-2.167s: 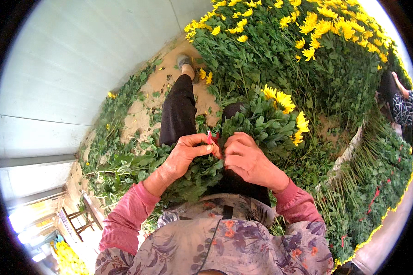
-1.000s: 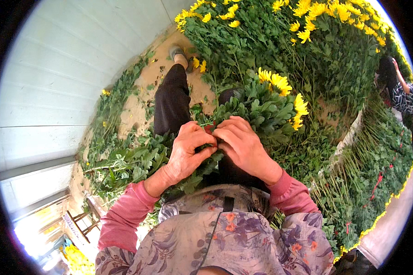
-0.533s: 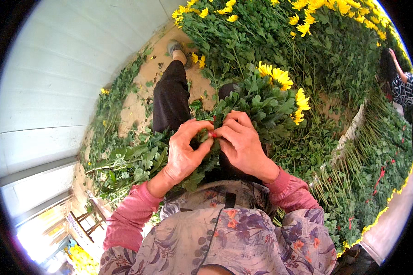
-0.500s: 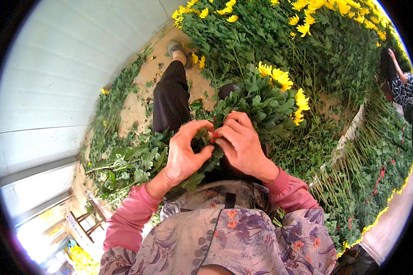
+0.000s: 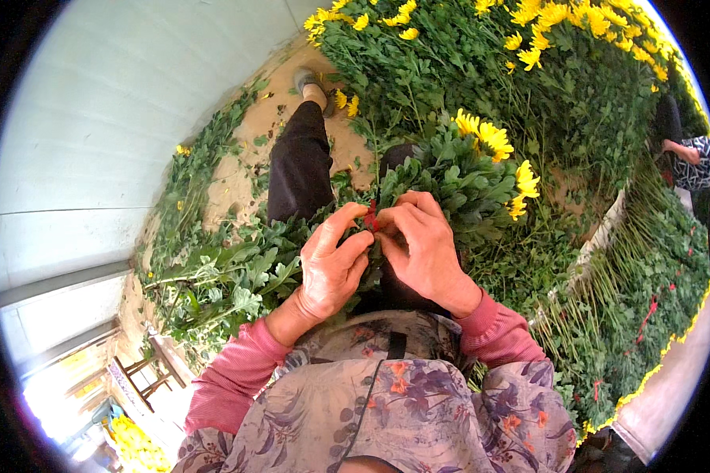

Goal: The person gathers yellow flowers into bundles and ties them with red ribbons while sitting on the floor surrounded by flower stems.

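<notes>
Red tie: a thin red band (image 5: 370,218) sits pinched between the fingertips of both hands, right at the top of the gathered stems; held there, it seems, because that is where the bunch narrows.
Left hand: left hand (image 5: 331,264) curls around the leafy stems from the left, thumb and forefinger closed on the red band; the grip is tight at the tips, the remaining fingers loosely bent against the foliage.
Right hand: right hand (image 5: 426,248) lies over the bunch from the right, fingers folded down, fingertips meeting the left hand's at the band; likewise closed on it.
Bunch: bunch of yellow flowers (image 5: 469,169) rests across the person's lap, heads pointing away, stems toward the body, so the stem end falls under both hands.
Legs: dark trouser leg (image 5: 298,169) stretches out over the sandy floor (image 5: 248,169); the seated posture gives the lap as a support.
Surroundings: cut green leaves (image 5: 221,276) lie strewn to the left, touching the leg; a dense bed of yellow flowers (image 5: 528,47) stands ahead; laid-out stems (image 5: 647,260) at right.
Other person: a patterned sleeve (image 5: 696,154) at the far right edge, well apart.
Far left: wooden stool (image 5: 146,374), near the white wall (image 5: 95,102).
</notes>
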Tool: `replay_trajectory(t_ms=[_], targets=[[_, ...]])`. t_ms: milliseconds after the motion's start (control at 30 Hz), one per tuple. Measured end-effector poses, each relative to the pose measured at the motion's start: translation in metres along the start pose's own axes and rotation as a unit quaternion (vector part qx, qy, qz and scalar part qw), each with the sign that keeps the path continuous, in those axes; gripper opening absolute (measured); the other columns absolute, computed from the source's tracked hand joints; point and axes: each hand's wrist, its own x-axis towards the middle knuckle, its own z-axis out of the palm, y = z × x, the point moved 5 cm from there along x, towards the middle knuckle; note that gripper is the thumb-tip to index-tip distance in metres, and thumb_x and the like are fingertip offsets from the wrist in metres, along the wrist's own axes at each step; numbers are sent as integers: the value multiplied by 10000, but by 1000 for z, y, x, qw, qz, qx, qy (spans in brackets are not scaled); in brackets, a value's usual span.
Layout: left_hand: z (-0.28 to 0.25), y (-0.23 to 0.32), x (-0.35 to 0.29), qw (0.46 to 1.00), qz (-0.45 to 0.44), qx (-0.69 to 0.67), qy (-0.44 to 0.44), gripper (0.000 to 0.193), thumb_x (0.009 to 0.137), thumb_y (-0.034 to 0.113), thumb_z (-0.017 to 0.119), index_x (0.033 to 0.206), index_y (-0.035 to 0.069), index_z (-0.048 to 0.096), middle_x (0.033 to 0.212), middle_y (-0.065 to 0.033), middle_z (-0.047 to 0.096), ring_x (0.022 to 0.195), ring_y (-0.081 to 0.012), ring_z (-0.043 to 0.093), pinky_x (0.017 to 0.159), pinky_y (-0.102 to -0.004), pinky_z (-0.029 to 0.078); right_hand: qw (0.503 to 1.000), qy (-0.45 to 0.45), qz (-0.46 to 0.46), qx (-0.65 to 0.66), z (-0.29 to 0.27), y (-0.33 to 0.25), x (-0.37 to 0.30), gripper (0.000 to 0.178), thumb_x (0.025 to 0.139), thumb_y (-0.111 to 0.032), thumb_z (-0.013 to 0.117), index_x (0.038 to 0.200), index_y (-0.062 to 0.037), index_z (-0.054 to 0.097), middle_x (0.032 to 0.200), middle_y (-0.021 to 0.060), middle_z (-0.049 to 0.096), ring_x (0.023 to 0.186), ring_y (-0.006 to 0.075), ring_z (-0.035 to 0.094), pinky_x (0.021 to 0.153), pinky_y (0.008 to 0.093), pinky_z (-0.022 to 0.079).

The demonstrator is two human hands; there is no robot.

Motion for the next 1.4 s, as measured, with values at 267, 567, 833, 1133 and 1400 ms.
replay_trajectory(t_ms=[267,567,833,1133,1400], targets=[[3,-1,2,1000,23,2,15,255,681,-80,641,912,22,608,910,-110,647,867,-325,617,767,-401,513,997,-21,-78,7,-3,0,-5,273,658,-2,717,923,-47,669,854,78,599,968,299,552,877,403,458],[1,1,8,999,-22,-26,2,236,702,-83,639,909,25,607,880,-106,638,846,-319,615,748,-392,508,996,-8,-85,33,-2,8,-8,289,628,14,735,902,-56,674,850,63,601,968,296,570,913,421,462],[-1,0,22,998,-12,-21,-59,199,710,-30,705,895,36,674,922,-121,657,867,-295,631,773,-363,512,993,44,-86,65,-11,7,-13,258,646,4,774,873,-66,674,894,51,631,977,286,587,927,425,480],[4,-35,8,933,-247,-255,-59,99,770,-34,689,867,-15,681,877,-48,681,852,-119,618,809,-264,482,998,-16,-32,47,-20,3,-2,285,651,-39,799,907,-53,677,1008,72,628,1026,297,595,864,391,508],[5,-40,2,897,-339,-279,-47,83,776,-33,695,850,-9,667,843,-19,673,834,-67,590,779,-238,476,989,-92,-112,-5,-16,-1,-1,280,628,6,771,871,-42,641,909,59,568,1004,298,580,816,380,504]])
